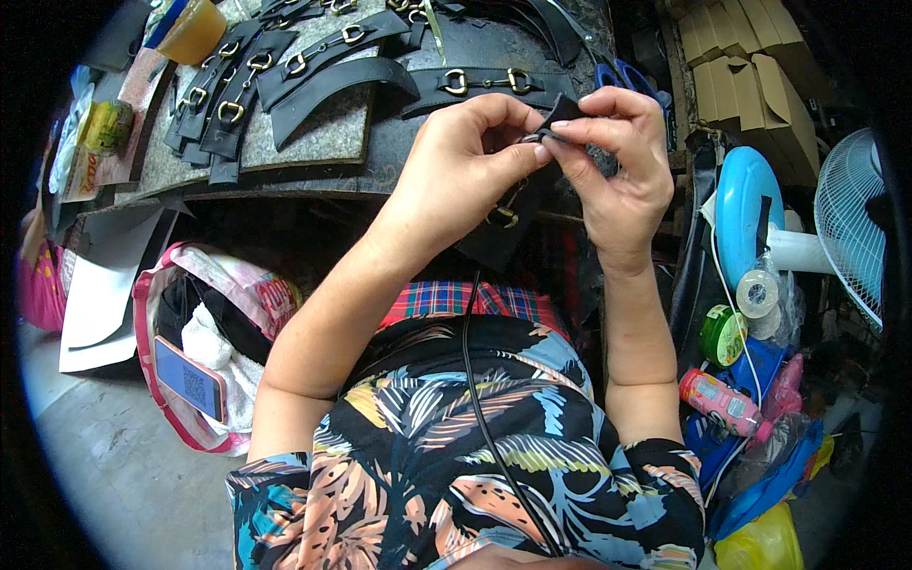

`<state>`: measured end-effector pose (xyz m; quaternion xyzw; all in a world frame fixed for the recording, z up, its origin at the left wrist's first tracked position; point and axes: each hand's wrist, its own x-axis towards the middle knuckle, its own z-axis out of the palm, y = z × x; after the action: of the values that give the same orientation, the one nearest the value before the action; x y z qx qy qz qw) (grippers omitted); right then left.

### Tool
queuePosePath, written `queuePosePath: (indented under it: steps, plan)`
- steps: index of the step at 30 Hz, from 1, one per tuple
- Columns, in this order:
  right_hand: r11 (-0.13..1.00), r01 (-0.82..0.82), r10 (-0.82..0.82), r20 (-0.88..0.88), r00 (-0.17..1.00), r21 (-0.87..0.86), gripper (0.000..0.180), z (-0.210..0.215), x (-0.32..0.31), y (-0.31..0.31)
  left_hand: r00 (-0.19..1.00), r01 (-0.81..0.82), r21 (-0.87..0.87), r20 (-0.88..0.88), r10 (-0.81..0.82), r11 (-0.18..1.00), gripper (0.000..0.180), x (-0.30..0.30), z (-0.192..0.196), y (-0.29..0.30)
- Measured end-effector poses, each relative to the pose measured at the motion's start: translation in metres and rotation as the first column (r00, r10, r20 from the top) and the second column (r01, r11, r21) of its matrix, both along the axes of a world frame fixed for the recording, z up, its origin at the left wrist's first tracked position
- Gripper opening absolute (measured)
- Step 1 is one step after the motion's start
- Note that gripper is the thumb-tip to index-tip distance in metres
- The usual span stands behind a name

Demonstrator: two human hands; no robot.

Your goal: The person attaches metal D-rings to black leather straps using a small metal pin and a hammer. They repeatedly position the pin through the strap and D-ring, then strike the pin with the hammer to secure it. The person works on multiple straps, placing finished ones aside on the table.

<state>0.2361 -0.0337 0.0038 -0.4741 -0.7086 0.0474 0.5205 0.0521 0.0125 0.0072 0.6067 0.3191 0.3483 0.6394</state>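
Observation:
Above the table's near edge, my left hand (475,142) and my right hand (619,161) meet, both pinching a black leather strap (563,110). Its upper tip sticks up between the fingertips. Below my left hand hangs a black part with a gold-coloured metal fitting (506,215), which looks like the lower end of the same strap. My fingers partly hide where they grip it. Just beyond them lies another black strap with gold horsebit fittings (486,83). More such straps (226,112) lie to the left, overlapping on a speckled stone slab (328,136).
Blue-handled scissors (622,76) lie past my right hand. At the far left stand a jar of amber stuff (190,33) and a yellow roll (107,126). Cardboard boxes (760,104), a fan (855,223) and a pink bottle (722,401) are at right. A bag (157,285) with a phone (190,380) sits lower left.

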Motion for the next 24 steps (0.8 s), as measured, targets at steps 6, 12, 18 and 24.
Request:
queuePosePath:
  steps: [6,12,18,24]
  plan:
    - [0.994,-0.076,0.053,-0.260,0.964,-0.080,0.019,-0.003,-0.002,-0.001,0.985,-0.032,-0.061,0.164,0.042,0.998,0.022,0.005,-0.003,-0.005]
    - [0.957,-0.157,0.066,-0.344,0.937,-0.245,0.015,-0.001,-0.005,-0.001,0.909,0.095,-0.469,0.400,0.115,0.878,0.022,0.003,-0.005,-0.002]
    - [0.919,-0.218,0.041,-0.471,0.881,-0.327,0.011,0.014,-0.005,-0.001,0.939,-0.055,-0.293,0.310,0.149,0.955,0.016,-0.007,-0.004,-0.001]
    - [0.918,-0.145,0.043,-0.271,0.962,-0.369,0.013,0.014,-0.013,-0.001,0.928,-0.086,-0.309,0.322,0.189,0.947,0.012,-0.010,-0.008,-0.004]
